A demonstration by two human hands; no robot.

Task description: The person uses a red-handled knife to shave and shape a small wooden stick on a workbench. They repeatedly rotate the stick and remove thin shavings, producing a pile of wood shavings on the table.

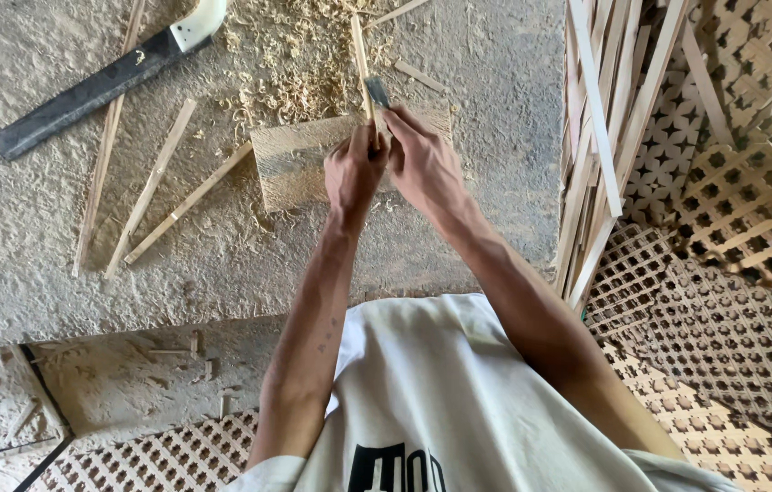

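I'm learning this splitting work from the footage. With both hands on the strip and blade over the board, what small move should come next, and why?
Probably ease the blade a little further down along the strip. The left hand holds the strip upright on the board, the right hand grips the blade against it, and shavings lie behind.

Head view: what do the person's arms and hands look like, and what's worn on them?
Both arms are bare from above the elbow down to the left hand and the right hand. No gloves, watch, rings or bands show. The white T-shirt has short sleeves and a dark print at the chest. A few small dark marks dot the left forearm.
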